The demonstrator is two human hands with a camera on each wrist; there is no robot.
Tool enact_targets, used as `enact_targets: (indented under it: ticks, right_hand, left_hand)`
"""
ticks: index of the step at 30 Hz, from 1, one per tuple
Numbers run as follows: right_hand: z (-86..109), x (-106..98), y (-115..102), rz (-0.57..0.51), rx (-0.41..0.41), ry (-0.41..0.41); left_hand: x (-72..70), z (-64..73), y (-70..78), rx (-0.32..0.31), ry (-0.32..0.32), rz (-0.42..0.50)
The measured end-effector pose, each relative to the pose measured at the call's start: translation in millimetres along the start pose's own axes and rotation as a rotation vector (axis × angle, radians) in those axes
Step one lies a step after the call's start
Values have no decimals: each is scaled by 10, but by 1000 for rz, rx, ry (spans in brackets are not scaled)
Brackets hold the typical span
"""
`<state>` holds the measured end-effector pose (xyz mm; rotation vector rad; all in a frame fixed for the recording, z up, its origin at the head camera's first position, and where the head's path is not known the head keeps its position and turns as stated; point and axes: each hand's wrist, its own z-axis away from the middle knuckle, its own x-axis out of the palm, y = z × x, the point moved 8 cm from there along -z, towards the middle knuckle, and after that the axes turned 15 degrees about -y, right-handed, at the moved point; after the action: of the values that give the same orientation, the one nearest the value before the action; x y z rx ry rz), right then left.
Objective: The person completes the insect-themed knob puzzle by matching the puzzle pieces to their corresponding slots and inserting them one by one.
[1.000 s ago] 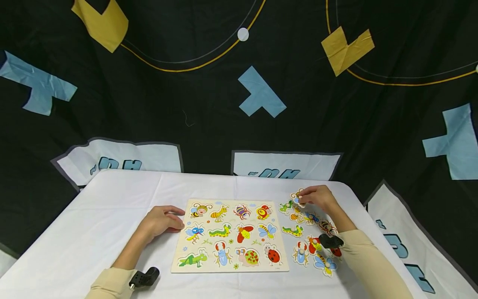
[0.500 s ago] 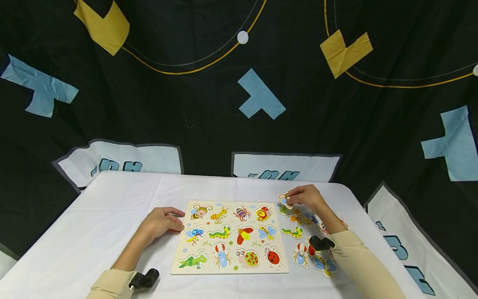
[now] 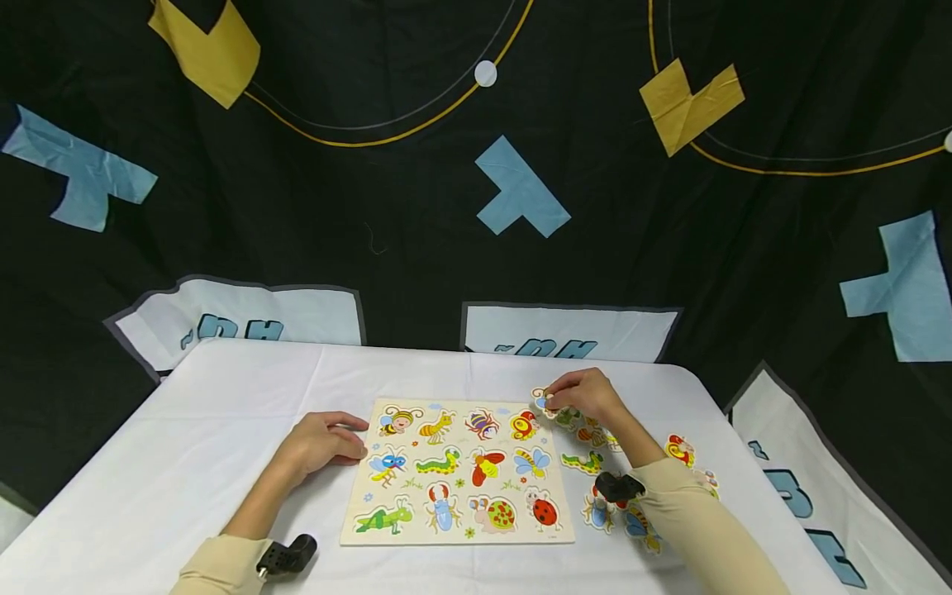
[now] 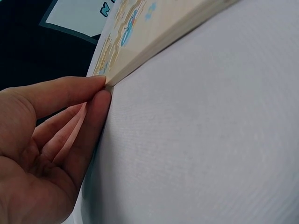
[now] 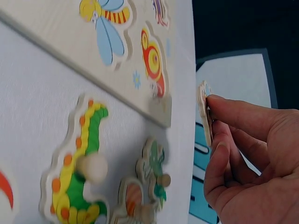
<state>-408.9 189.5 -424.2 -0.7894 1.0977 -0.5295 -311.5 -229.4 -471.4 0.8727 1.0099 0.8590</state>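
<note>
The wooden insect puzzle board (image 3: 416, 537) lies flat on the white table. My left hand (image 3: 320, 442) rests at its left side, fingers and thumb touching the edge; in the left wrist view fingertips (image 4: 100, 84) meet the board's rim (image 4: 154, 53). My right hand (image 3: 587, 395) holds a knobbed bee puzzle piece (image 3: 541, 402) above the board's top right corner. In the right wrist view the bee piece appears nearly edge-on, pinched between thumb and fingers, apart from the board. Below it lie a caterpillar piece (image 5: 77, 186) and a green piece (image 5: 152, 163).
Right of the board, several knobbed pieces lie loose and partly overlapping. Among them are a stag beetle piece (image 3: 597, 512), a blue-winged dragonfly piece (image 3: 640, 529) and a red and yellow piece (image 3: 680, 449). A black patterned curtain (image 3: 416, 248) hangs behind the table.
My right hand has moved left with the bee piece, from over the loose pieces to the board's top right corner. My left hand has stayed in place.
</note>
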Motion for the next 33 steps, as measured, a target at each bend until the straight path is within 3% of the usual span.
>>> enact_targets:
  ticks: [33]
  right_hand:
    - [-240, 712, -541, 28, -21, -17]
  left_hand:
    - [0, -7, 0, -4, 7, 8]
